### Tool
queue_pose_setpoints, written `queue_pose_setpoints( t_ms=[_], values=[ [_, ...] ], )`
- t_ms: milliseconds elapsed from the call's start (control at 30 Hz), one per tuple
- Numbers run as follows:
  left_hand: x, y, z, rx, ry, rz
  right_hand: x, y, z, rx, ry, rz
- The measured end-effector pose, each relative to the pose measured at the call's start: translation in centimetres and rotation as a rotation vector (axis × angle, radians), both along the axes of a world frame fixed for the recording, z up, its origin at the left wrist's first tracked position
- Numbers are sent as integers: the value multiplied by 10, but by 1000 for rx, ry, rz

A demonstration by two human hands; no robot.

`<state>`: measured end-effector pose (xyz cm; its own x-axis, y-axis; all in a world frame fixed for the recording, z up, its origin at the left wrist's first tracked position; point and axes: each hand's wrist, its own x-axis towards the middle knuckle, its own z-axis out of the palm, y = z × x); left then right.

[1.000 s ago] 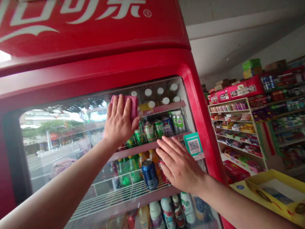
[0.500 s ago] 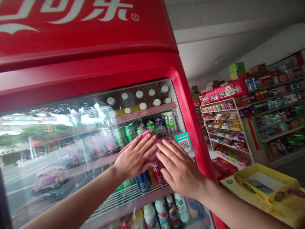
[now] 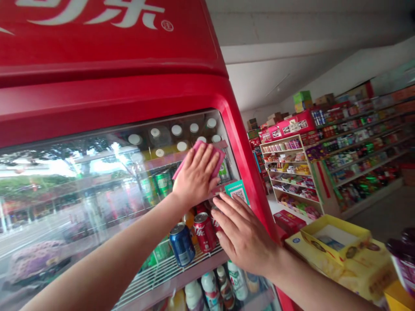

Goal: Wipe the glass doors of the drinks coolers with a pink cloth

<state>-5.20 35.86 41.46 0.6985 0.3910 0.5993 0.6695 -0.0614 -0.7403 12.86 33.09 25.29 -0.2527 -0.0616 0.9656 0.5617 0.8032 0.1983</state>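
On red drinks fridge's glass door [image 3: 81,181], L hand [image 3: 197,177] is up near top R part of the glass, fingers [image 3: 207,157] spread, palm flat over pink cloth [image 3: 221,160], pressing it to the glass; cloth edges poke out past the fingers and beside the thumb. R hand [image 3: 243,237] is lower down, near door's R frame, bare, fingers spread wide, flat against the glass, holding nothing. Hands are near each other but not touching, R fingertips just below L wrist side. Green QR sticker [image 3: 238,192] sits on the glass just beside L hand, above R fingers. Behind glass, under L hand: blue can [image 3: 182,244] & red can [image 3: 205,232] on a white wire shelf [image 3: 168,276], both tilted. Row of bottles w/ white caps [image 3: 177,130] on shelf above, plastic drink bottles [image 3: 210,289] on shelf below R hand. Street & trees show on L part of the glass, can't tell how much is reflection. To R of fridge: yellow box [image 3: 333,242] on a counter, store shelves [image 3: 292,172] of packaged goods further back.
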Motion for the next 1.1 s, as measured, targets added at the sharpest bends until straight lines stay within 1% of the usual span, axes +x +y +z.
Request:
queue_pose_setpoints(
  t_ms=[67, 100, 133, 167, 200, 233, 300, 333, 367, 400, 433, 467, 500, 533, 600, 667, 833, 900, 967, 1000, 1033, 1067, 1100],
  values=[
    [-10, -5, -43, -96, 170, -13, 5, -4, -6, -8, 0, -7],
    [-15, -8, -59, -122, 239, -32, 8, -7, -11, -12, 0, -10],
    [-20, -10, -68, -144, 289, -50, 10, -10, -15, -20, -2, -12],
    [-22, -11, -71, -163, 313, -66, 13, -13, -20, -28, -7, -13],
    [-21, -11, -68, -171, 307, -78, 16, -15, -24, -38, -17, -13],
    [-18, -9, -58, -166, 263, -85, 18, -18, -29, -49, -28, -12],
    [-4, -3, -28, -111, 95, -90, 22, -21, -35, -72, -48, -15],
    [6, 2, -13, -53, -26, -95, 24, -21, -37, -83, -48, -19],
    [16, 8, 1, 2, -128, -98, 25, -22, -38, -98, -41, -26],
    [27, 14, 10, 53, -228, -104, 26, -21, -39, -118, -28, -35],
    [38, 19, 15, 92, -319, -111, 26, -21, -41, -138, -11, -46],
    [47, 25, 14, 111, -376, -117, 27, -20, -43, -159, 6, -57],
    [55, 29, 8, 111, -408, -124, 27, -20, -45, -182, 19, -66],
    [61, 32, -2, 91, -407, -133, 26, -20, -48, -200, 30, -74],
    [69, 35, -28, 25, -343, -142, 25, -22, -56, -224, 46, -83],
    [71, 35, -56, -28, -278, -141, 23, -26, -66, -243, 53, -86],
    [58, 28, -112, -58, -188, -98, 19, -39, -89, -310, 50, -82],
    [50, 22, -137, -63, -115, -89, 18, -44, -98, -331, 47, -80],
    [40, 14, -162, -76, -34, -108, 19, -47, -105, -348, 42, -87],
    [35, 10, -171, -84, -4, -124, 19, -49, -109, -354, 39, -92],
    [29, 6, -177, -89, 14, -136, 20, -50, -113, -358, 37, -96],
    [24, 1, -178, -88, 18, -141, 21, -50, -116, -364, 38, -99],
    [18, -2, -174, -77, -5, -135, 22, -50, -120, -370, 44, -101]
  ],
)
